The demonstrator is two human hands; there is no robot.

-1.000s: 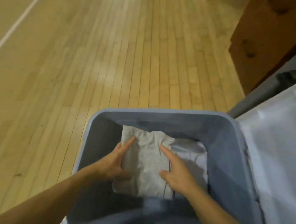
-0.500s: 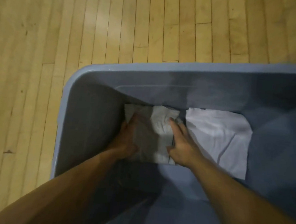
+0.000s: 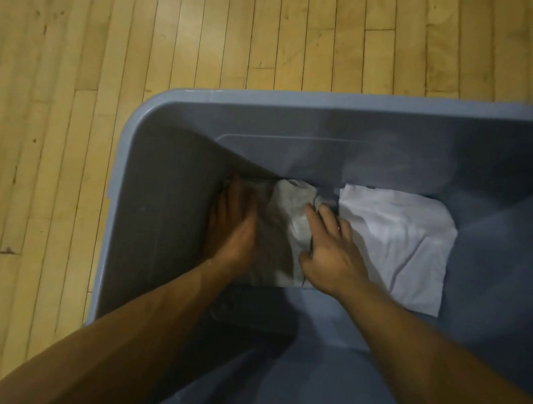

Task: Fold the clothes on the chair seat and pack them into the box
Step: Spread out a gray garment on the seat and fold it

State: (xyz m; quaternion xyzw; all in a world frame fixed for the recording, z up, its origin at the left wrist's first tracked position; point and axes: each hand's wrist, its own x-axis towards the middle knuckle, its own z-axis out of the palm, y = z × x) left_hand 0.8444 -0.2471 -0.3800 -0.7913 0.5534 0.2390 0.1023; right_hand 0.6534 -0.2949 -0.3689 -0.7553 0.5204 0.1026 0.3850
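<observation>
Folded grey garment (image 3: 291,231) sits at bottom of the blue-grey box (image 3: 296,99), pushed into the far-left corner against the left wall. Left hand (image 3: 232,228) lies flat on its left part, fingers straight, pressing down, partly in shadow. Right hand (image 3: 331,246) lies on its right edge, fingers extended and slightly spread, thumb on the fabric; reads as pressing, not a pinch, though fingertips near the bunched far corner are hard to tell. Neither hand holds anything lifted.

Just beside it on the right, a folded white garment (image 3: 396,244) lies flat on the box floor, touching or nearly touching the grey one; some creases.

Progress judgement: two pieces folded and packed, grey one being seated now. Rest of box floor visible, room for more. Chair seat not in view, so cannot tell how many clothes remain.

Box stands on wooden plank floor (image 3: 144,38).
</observation>
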